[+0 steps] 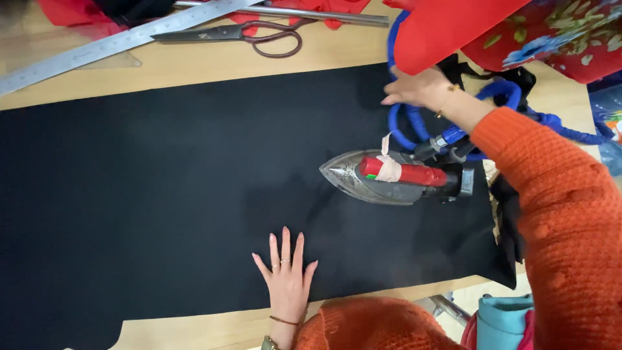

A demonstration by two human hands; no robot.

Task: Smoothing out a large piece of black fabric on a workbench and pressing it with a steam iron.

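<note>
Pressing flat with fingers spread, the left hand (pixel 287 275) holds nothing on the black fabric (pixel 162 201). The right hand (pixel 414 89), open-fingered, touches the blue hose (pixel 405 133) near the fabric's far edge. Between the hands, the red-handled steam iron (pixel 389 176) rests on the cloth.

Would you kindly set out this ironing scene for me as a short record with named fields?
Surface: wooden table covered by a large black fabric
Left hand: flat on the black fabric, fingers spread, holding nothing
Right hand: at the fabric's far edge, touching the coiled blue hose
Iron: resting on the fabric, red handle, tip pointing left, no hand on it
Far edge: metal ruler, scissors, red cloth
</note>
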